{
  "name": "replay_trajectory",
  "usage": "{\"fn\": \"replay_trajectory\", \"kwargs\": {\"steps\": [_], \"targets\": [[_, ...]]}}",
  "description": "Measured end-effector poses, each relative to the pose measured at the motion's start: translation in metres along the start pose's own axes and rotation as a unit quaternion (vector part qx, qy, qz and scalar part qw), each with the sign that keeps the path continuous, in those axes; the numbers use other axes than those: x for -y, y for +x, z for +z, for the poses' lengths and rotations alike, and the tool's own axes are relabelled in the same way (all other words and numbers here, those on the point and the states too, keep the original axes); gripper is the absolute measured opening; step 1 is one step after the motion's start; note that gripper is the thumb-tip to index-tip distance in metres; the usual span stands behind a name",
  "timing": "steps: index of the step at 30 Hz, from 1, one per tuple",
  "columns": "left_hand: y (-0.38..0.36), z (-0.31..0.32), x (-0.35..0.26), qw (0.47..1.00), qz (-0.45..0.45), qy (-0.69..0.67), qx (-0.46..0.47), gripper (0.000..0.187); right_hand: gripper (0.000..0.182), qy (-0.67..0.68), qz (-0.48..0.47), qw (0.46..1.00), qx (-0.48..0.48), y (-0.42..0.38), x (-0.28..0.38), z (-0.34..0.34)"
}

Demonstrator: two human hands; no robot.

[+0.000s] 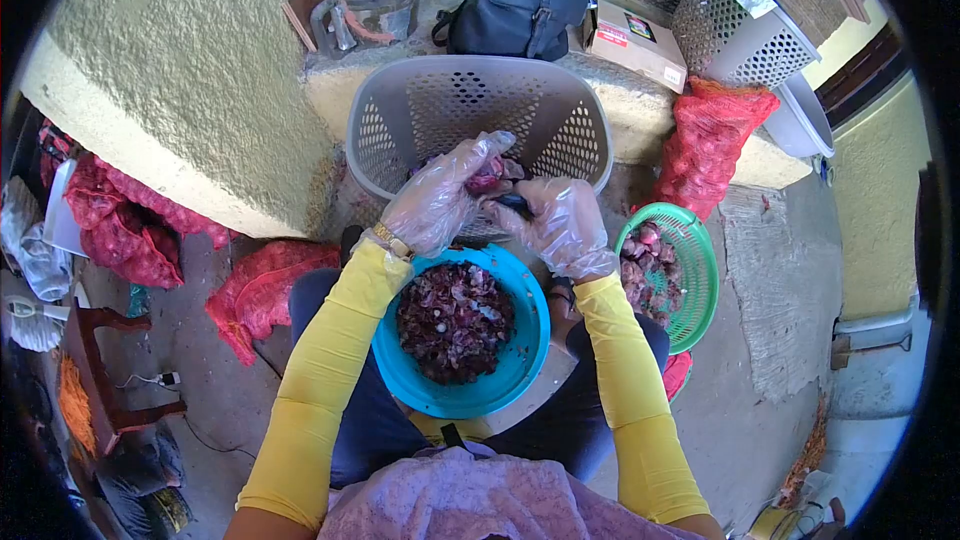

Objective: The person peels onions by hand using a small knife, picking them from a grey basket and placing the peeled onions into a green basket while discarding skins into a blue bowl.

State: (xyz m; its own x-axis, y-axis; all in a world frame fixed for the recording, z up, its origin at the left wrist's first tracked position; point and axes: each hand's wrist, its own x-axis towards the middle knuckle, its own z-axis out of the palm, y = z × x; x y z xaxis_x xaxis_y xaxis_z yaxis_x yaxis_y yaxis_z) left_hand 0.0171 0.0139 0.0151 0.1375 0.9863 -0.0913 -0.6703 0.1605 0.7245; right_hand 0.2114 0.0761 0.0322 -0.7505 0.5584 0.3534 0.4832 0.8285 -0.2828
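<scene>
Cupping a partly hidden purple onion [487, 178], your left hand [437, 198] curls narrow, while your right hand [563, 222] grips a dark object [513, 203] too obscured to identify

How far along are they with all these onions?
Partway, it seems. The blue basin holds a pile of loose dark skins, and the bulbs in the green basket may be finished ones. The left hand and right hand are at a purple bulb. The red mesh sacks look full, so much probably remains.

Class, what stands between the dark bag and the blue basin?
The grey perforated basket, partly behind the left hand and right hand, in the head view.
</scene>
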Motion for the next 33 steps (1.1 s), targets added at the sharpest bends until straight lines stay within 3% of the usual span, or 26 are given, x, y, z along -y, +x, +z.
{"fn": "replay_trajectory", "kwargs": {"steps": [4, 13, 29, 32, 33], "targets": [[0.001, -0.002, 0.004, 1.0, 0.028, 0.007, 0.008, 0.049, 0.041, 0.025, 0.035, 0.998, -0.05, 0.003, 0.006, -0.013], [0.0, 0.003, 0.003, 1.0, 0.001, -0.019, 0.006, 0.048, 0.036, 0.033, 0.001, 0.996, -0.088, 0.0, -0.005, -0.003], [-0.001, -0.014, 0.011, 0.999, -0.034, -0.025, 0.012, 0.045, 0.042, 0.018, -0.011, 0.999, 0.028, -0.001, -0.006, -0.004], [0.0, -0.017, 0.013, 0.998, -0.056, 0.003, 0.019, 0.045, 0.042, -0.006, -0.022, 0.999, 0.042, -0.002, -0.006, -0.005], [0.002, -0.02, 0.019, 0.984, 0.035, 0.168, 0.04, 0.045, 0.041, -0.01, -0.022, 0.998, 0.056, -0.003, -0.006, -0.006]]}}
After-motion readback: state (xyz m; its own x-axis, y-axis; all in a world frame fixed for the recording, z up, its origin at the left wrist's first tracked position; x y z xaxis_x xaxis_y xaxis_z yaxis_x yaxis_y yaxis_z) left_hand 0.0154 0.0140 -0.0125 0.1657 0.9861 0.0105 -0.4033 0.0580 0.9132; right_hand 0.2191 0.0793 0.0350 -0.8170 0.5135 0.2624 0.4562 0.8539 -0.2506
